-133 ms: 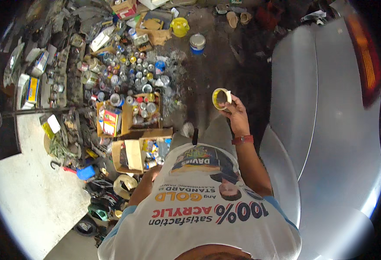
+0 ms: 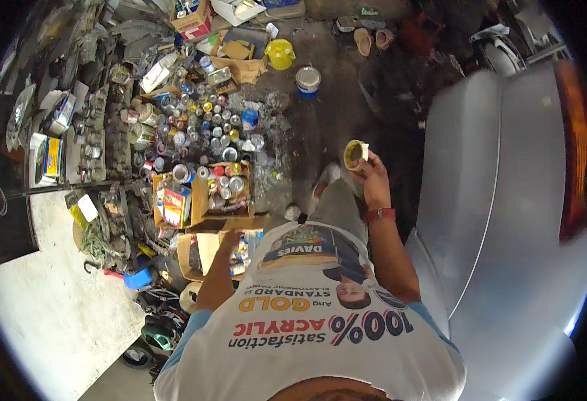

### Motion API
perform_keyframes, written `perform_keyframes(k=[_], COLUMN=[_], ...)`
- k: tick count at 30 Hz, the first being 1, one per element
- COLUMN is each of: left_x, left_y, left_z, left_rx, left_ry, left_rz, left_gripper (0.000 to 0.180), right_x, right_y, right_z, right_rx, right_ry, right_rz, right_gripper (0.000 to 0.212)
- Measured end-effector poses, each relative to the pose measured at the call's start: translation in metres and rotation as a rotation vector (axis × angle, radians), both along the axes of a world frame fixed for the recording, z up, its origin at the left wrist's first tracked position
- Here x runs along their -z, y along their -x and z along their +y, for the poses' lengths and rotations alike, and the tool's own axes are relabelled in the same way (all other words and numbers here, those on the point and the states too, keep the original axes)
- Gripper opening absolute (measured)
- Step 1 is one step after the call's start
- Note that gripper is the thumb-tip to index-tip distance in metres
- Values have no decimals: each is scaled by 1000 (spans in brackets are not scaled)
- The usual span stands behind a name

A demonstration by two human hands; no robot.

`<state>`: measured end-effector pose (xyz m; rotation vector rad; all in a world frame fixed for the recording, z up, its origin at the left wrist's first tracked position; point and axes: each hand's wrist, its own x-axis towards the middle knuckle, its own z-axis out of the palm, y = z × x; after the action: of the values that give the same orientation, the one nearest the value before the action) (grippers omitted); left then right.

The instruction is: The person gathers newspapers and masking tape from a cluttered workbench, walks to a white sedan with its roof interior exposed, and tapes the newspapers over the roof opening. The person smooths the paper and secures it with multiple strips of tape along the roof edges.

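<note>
While the right hand (image 2: 372, 179) is raised in front of the chest, its grip is closed on a yellow tape roll (image 2: 355, 154), pinched at the rim between thumb and fingers, with what looks like a pale loose end showing at the roll's upper right. The roll sits in the air above the dark floor (image 2: 333, 113), just left of the grey car panel (image 2: 494, 200). To handle it well, I judge the thumb should stay on the loose end so it does not stick back down, and the roll should be kept clear of the shirt and turned so the end faces the panel. The left hand (image 2: 230, 235) reaches down toward the open cardboard boxes (image 2: 203, 200) of small cans; its fingers are hidden at the box edge, so I cannot tell whether it is closed on anything.

Underfoot is stained, dusty concrete, crowded on the left with cans (image 2: 206, 127), jars, a yellow jug (image 2: 280, 53) and a paint tin (image 2: 308, 80). Shelves (image 2: 93, 134) of clutter line the far left, with a paler floor slab (image 2: 46, 301) below them. Sandals (image 2: 370, 40) lie near the top.
</note>
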<state>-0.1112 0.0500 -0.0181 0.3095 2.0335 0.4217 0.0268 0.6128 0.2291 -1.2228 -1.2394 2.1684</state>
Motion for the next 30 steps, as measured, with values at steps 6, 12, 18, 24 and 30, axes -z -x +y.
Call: perform_keyframes(k=[6, 12, 18, 24, 30], left_x=[11, -18, -20, 57, 64], left_y=[181, 234, 296, 383, 557], left_z=[196, 335, 402, 413, 469], left_rx=[-500, -515, -999, -911, -235], left_ry=[-350, -316, -185, -10, -190], left_rz=[39, 90, -147, -496, 331], left_gripper=[39, 48, 44, 42, 45], right_x=[103, 116, 70, 45, 13], right_y=[132, 268, 423, 599, 783], right_z=[174, 294, 383, 454, 460], right_rx=[31, 63, -35, -56, -469], right_ry=[-66, -92, 50, 292, 221], right_rz=[-259, -422, -185, 45, 130], right_gripper=[53, 62, 57, 47, 56])
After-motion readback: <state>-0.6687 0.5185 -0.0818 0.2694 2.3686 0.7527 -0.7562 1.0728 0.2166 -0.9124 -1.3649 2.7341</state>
